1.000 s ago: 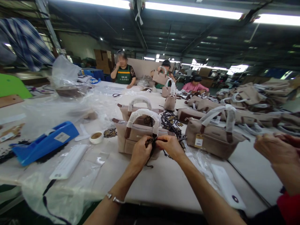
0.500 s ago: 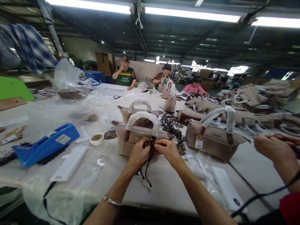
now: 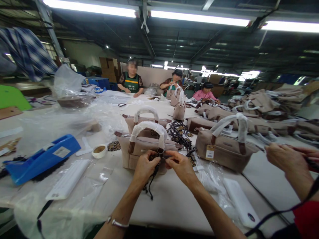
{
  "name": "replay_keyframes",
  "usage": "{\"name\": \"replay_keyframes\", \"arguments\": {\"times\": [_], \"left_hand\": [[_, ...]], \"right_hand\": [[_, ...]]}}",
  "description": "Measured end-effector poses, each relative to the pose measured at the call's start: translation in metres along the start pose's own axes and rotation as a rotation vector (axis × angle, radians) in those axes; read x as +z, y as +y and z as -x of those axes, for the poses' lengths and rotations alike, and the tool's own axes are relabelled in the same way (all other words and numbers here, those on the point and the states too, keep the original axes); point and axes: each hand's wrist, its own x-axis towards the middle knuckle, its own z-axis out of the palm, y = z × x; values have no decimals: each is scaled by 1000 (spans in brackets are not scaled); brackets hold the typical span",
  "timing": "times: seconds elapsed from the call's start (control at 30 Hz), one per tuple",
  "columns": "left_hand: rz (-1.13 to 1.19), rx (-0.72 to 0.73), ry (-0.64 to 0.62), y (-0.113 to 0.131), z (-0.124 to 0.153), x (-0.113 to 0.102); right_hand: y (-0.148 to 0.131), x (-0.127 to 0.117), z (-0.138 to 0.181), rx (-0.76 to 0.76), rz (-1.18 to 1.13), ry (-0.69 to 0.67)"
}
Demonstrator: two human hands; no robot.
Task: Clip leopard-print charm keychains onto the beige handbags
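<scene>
Where strip lights are hung under a dark roof, a pale table is crowded with goods. Beige handbag, handle wrapped in white: placed upright near the table's front edge. Black braided cord: pinched between thumb and fingers of the left hand, below the metal ring at the handle's foot. Right hand: thumb and fingertips held together beside the ring; whether anything is gripped cannot be told. Second handbag: stood just behind, partly hidden by the first. Tangled cords: heaped between it and the tagged handbag at right. Left side: blue tape dispenser, white tub and clear plastic laid about. Right edge: occupied by a co-worker's hand. Green apron: lettered, apparently, "OMLUN", with further characters beneath. Hangtag: barcoded; its print is too small to be read.
</scene>
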Motion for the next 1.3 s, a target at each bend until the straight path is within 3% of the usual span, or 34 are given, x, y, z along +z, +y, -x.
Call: {"name": "replay_keyframes", "arguments": {"times": [0.17, 0.4, 0.57, 0.77, 0.97, 1.1, 1.3], "left_hand": [[51, -24, 12, -7, -2, 3], [450, -185, -32, -10, 2, 6], [555, -233, -47, -7, 3, 7], [432, -145, -25, -10, 1, 9], [179, -10, 10, -9, 1, 6], [92, 25, 17, -5, 2, 5], [210, 13, -22, -9, 6, 5]], "right_hand": [[-2, -6, 0, 13, 20, 20], [-11, -3, 4, -87, 228, 67], [-17, 1, 5, -159, 382, 94], [-14, 9, -4, -265, 487, 153], [-15, 13, -9, -264, 487, 153], [-17, 11, -9, -194, 414, 93], [-14, 12, -11, -39, 232, 27]]}}
